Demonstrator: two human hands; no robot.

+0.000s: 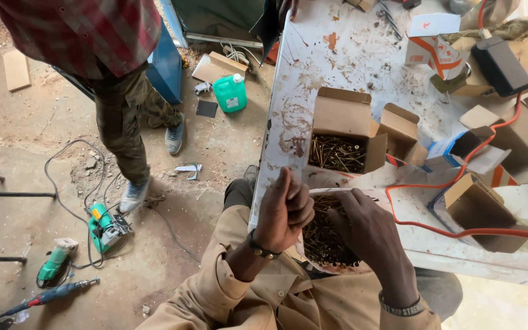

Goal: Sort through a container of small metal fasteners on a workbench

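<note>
My left hand (285, 211) is curled into a loose fist just above a pile of brass-coloured screws (322, 235) at the near edge of the white table (337, 55). My right hand (368, 229) reaches down into the same pile with its fingers among the screws. Whether the left fist holds screws is hidden. An open cardboard box of screws (337, 153) stands just beyond both hands.
Several open cardboard boxes (478, 208) and an orange cable (435, 229) lie on the table's right side, with a black device (501, 64) farther back. Another person (123, 110) stands on the dirt floor at left, near a green jug (230, 93), a green power saw (106, 227) and a drill (50, 296).
</note>
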